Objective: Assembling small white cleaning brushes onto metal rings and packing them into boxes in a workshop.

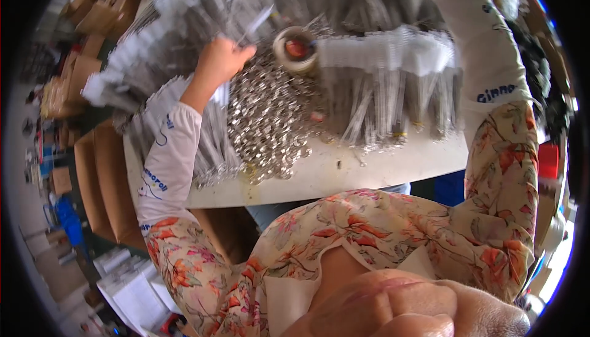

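My left hand hovers at the far left part of the white table, above bundles of long thin grey strips with whitish ends. Its fingers are curled and the thumb points right. A pale strip shows just beyond the fingers; blur hides whether they grip it. Right beside this hand lies a heap of small shiny silver metal pieces. A tape roll stands at the heap's far edge, with something orange-red inside its ring. My right arm reaches past the top edge, so that hand is out of sight.
More grey strips with whitish ends lie in a wide row on the right. Cardboard boxes stand left of the table, with others farther back. A red box-like thing sits beyond my right elbow.
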A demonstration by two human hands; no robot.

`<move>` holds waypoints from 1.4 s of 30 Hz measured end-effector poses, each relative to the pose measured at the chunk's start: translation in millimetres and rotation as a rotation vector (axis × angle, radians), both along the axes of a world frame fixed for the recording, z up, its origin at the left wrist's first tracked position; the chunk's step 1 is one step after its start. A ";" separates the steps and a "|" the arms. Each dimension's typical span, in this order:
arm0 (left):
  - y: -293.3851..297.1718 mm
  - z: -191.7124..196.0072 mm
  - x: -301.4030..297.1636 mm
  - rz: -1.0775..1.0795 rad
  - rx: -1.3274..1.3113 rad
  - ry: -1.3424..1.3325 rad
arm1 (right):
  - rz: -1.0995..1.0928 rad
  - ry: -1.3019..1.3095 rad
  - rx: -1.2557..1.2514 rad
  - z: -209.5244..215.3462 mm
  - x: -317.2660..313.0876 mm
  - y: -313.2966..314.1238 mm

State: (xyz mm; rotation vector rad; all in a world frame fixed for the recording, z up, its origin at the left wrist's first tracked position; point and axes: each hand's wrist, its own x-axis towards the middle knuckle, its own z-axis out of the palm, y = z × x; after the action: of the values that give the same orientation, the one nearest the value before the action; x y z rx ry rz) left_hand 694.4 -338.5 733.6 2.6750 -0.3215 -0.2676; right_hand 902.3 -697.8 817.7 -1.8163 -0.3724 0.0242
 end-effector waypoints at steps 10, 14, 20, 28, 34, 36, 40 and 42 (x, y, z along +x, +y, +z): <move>1.2 -11.7 6.0 0.204 -0.389 0.026 | -0.333 -0.339 -1.266 -75.8 -104.4 -50.1; -40.9 19.3 12.2 0.167 -0.668 -0.089 | 0.262 -0.929 -1.481 -144.1 -48.0 -161.8; -25.5 41.5 -31.3 0.178 -0.768 -0.200 | -0.129 -0.608 -1.062 -93.3 -47.1 -94.3; -8.8 57.1 -94.3 0.299 -0.976 -0.285 | -0.779 -0.511 -0.652 43.9 -142.8 -160.9; 42.4 37.0 -154.7 0.453 -1.072 -0.170 | -0.609 -0.447 -0.566 -32.2 -164.7 -270.8; 50.9 21.8 -168.3 0.490 -1.102 -0.131 | -0.770 -0.423 -0.849 -52.9 -180.9 -282.5; 56.6 6.0 -190.2 0.573 -1.164 -0.060 | -0.547 -0.398 -1.704 -89.1 -175.1 -345.3; 53.6 -2.0 -195.4 0.596 -1.182 -0.045 | -0.632 -0.355 -1.474 -98.3 -176.0 -356.6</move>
State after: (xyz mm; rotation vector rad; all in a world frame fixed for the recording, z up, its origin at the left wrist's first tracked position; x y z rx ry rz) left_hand 499.0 -284.9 731.6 1.4938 0.2601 0.1487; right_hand 726.3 -1054.5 719.4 -3.3411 0.0788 -0.6186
